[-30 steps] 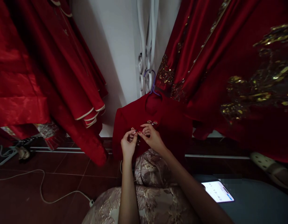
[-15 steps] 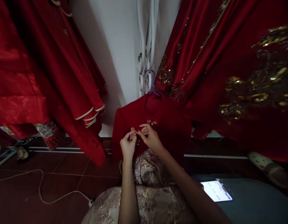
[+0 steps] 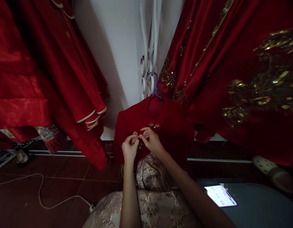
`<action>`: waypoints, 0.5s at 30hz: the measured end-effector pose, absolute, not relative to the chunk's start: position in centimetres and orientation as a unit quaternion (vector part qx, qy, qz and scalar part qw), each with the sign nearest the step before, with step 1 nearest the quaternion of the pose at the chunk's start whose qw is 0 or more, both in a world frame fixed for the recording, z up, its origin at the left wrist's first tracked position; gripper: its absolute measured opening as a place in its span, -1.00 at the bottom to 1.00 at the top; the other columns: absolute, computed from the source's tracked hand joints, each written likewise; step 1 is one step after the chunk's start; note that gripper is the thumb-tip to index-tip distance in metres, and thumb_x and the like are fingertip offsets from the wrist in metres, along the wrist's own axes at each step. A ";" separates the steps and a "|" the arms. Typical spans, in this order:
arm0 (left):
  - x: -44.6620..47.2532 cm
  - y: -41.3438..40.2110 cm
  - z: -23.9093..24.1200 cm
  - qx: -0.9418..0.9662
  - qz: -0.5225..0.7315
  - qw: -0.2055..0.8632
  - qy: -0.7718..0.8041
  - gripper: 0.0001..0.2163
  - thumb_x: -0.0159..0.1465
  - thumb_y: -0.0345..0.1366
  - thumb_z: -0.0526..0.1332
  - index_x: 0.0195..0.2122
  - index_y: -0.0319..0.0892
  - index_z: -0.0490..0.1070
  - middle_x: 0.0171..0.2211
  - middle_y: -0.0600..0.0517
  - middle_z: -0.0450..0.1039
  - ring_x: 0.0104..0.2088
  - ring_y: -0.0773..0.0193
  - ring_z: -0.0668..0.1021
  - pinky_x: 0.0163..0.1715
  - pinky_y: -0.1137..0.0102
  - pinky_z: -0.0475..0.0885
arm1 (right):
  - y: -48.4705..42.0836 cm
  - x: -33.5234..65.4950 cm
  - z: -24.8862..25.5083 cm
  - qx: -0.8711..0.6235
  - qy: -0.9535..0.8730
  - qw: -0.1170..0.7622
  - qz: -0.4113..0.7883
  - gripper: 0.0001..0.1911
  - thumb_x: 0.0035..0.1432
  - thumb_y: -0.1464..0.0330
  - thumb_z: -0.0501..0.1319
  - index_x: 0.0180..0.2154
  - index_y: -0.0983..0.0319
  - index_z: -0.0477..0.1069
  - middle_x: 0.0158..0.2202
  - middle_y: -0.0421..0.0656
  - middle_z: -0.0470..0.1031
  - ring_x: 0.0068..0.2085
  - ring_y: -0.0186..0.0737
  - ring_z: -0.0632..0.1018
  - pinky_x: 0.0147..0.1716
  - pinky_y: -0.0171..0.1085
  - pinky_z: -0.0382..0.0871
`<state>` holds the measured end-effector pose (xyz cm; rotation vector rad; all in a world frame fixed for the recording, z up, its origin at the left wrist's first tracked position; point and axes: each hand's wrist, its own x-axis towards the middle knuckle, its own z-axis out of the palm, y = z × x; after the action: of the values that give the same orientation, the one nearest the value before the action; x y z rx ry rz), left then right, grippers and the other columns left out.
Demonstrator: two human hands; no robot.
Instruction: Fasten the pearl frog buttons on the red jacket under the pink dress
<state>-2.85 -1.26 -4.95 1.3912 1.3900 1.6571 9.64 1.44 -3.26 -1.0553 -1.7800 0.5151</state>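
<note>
A small red garment (image 3: 175, 126) hangs on a blue hanger (image 3: 154, 85) hooked to a white metal scroll (image 3: 148, 47) on the wall. Its front carries jewelled clasps (image 3: 154, 125). My left hand (image 3: 129, 148) and my right hand (image 3: 151, 141) meet at the lower clasp (image 3: 136, 134), fingers pinched together on it. Both forearms rise from the bottom of the view over my gold-patterned skirt (image 3: 156, 196).
Long red robes (image 3: 53, 72) hang on the left, and a red gown with gold embroidery (image 3: 243, 79) on the right. A white cable (image 3: 42, 193) trails over the dark floor. A lit phone (image 3: 220, 195) lies on a blue seat (image 3: 262, 205); a pale shoe (image 3: 272, 171) sits far right.
Both hands stayed pinched at the lower clasp, with only small finger shifts. The view drifted slightly.
</note>
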 end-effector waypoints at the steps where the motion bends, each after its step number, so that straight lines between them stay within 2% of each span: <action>1: -2.8 -1.2 -5.0 0.520 0.619 0.286 0.515 -0.79 0.05 -0.33 0.21 -0.29 -0.25 0.47 -0.36 -0.03 0.52 -0.37 0.33 0.53 -0.29 0.42 0.44 | 1.5 9.6 -3.2 -0.433 -0.735 0.479 0.207 -0.77 0.10 0.39 0.11 -0.15 0.23 0.27 -0.39 -0.19 0.37 -0.37 -0.34 0.43 -0.30 -0.32 0.37; 4: -2.7 -1.1 -5.3 0.519 0.618 0.304 0.506 -0.80 0.05 -0.33 0.20 -0.29 -0.26 0.45 -0.35 -0.04 0.51 -0.34 0.32 0.53 -0.27 0.41 0.43 | 1.5 9.8 -2.7 -0.430 -0.747 0.461 0.212 -0.78 0.12 0.37 0.09 -0.15 0.22 0.28 -0.39 -0.18 0.38 -0.36 -0.34 0.45 -0.29 -0.31 0.37; 9: -3.3 -1.1 -5.5 0.506 0.614 0.336 0.503 -0.77 0.08 -0.36 0.16 -0.21 -0.25 0.36 -0.36 -0.03 0.48 -0.37 0.37 0.52 -0.28 0.43 0.42 | 1.0 12.7 -1.4 -0.427 -0.741 0.415 0.310 -0.79 0.16 0.29 0.06 -0.18 0.21 0.32 -0.31 -0.15 0.47 -0.29 -0.33 0.51 -0.28 -0.33 0.41; 12: -3.3 -1.7 -5.7 0.536 0.539 0.367 0.536 -0.83 0.07 -0.40 0.15 -0.28 -0.23 0.35 -0.38 -0.03 0.46 -0.38 0.35 0.52 -0.28 0.41 0.41 | -0.2 15.4 -0.8 -0.456 -0.740 0.369 0.330 -0.79 0.14 0.26 0.07 -0.23 0.21 0.37 -0.29 -0.14 0.51 -0.28 -0.31 0.53 -0.29 -0.34 0.41; 15: -1.8 -2.7 -6.4 0.570 0.437 0.313 0.621 -0.70 0.02 -0.43 0.19 -0.17 -0.21 0.36 -0.19 -0.12 0.39 -0.28 0.26 0.51 -0.17 0.35 0.37 | -1.5 17.5 -0.7 -0.513 -0.737 0.317 0.306 -0.78 0.12 0.26 0.08 -0.27 0.22 0.42 -0.35 -0.15 0.53 -0.37 -0.30 0.54 -0.38 -0.36 0.38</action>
<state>-1.75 -2.65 -6.41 1.5040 1.6387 1.1521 17.55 -1.49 -0.68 -1.3493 -1.9403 0.8062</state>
